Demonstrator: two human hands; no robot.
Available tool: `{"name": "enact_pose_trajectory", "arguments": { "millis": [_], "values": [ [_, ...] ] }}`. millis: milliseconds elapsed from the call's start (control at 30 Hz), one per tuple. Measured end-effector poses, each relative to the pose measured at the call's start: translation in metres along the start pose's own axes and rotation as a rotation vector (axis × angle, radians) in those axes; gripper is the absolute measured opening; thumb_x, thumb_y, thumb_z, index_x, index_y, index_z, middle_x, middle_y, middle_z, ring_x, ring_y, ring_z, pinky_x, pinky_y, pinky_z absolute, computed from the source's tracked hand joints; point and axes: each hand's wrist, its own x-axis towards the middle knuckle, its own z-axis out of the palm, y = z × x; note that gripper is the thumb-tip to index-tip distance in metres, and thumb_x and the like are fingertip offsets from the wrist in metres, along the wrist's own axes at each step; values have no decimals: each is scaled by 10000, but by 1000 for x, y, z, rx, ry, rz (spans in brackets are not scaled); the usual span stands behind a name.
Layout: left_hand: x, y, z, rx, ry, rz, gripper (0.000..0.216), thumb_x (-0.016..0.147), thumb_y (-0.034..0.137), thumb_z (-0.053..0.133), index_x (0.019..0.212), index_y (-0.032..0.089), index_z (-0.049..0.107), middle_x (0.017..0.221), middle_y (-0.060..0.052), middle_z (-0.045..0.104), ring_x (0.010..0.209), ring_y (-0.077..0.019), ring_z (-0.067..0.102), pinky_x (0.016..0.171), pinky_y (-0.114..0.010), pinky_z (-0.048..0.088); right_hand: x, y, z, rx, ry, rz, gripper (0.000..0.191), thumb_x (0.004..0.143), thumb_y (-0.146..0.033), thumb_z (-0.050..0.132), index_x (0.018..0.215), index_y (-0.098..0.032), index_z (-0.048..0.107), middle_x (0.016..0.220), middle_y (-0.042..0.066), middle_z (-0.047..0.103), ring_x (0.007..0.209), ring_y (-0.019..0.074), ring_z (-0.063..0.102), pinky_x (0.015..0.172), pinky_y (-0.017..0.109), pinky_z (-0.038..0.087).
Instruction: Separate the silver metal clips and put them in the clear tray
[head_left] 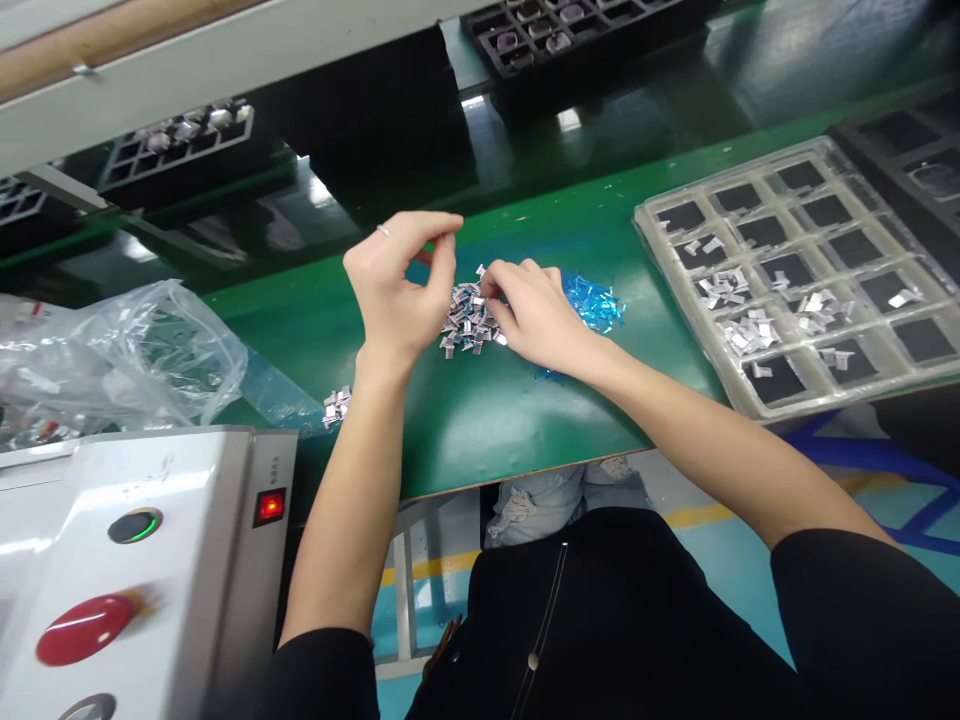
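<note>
My left hand (409, 280) is raised above the green table top, its thumb and index fingertip pressed together; whatever may be between them is too small to make out. Under and beside it lies a pile of small silvery metal pieces (463, 325). My right hand (536, 312) reaches down at the right side of this pile, fingers curled in a pinch around a small silvery metal piece (478, 300). Thin blue strips (596, 303) lie scattered just beyond the right hand. A smaller cluster of silvery pieces (337, 407) rests left of my left forearm.
A plastic compartment tray (731, 385) at right holds silvery pieces in several cells. Clear plastic bags (172, 350) lie at left. A white machine housing (187, 500) with a red button (90, 628) stands front left. Black trays (592, 35) sit behind.
</note>
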Motion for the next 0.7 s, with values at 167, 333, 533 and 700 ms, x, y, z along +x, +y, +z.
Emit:
{"name": "enact_pose_trajectory", "arguments": {
  "millis": [167, 333, 533, 700],
  "values": [
    [-26, -4, 0, 80, -23, 0, 80, 972, 379, 891, 1007, 308, 899, 1042, -43, 876, 989, -254, 830, 885, -365, 716, 4, 4, 1, 163, 98, -25, 280, 1121, -128, 449, 1241, -249, 671, 1353, 121, 755, 1263, 302, 665, 1059, 473, 499],
    [-39, -15, 11, -44, -68, -112, 236, 939, 474, 929, 1044, 264, 907, 1038, -57, 888, 915, -214, 832, 797, -299, 696, 8, 7, 4, 339, 204, -36, 220, 1090, -152, 527, 1205, -261, 679, 1240, 93, 779, 1148, 266, 701, 1026, 456, 583],
    [-42, -19, 15, -180, -28, -158, 383, 920, 608, 989, 940, 241, 884, 883, -48, 844, 714, -174, 784, 722, -293, 686, 9, 10, 5, 416, 256, -1, 221, 1058, -217, 643, 1276, -249, 656, 1209, 71, 798, 1036, 227, 728, 917, 394, 608],
    [-39, -18, 13, -241, -5, -192, 444, 879, 659, 1024, 904, 242, 872, 817, -46, 821, 662, -177, 778, 670, -300, 689, 11, 10, 5, 400, 313, 56, 90, 1064, -258, 657, 1150, -255, 682, 1165, 60, 798, 1015, 226, 730, 891, 389, 614]
  ]
}}
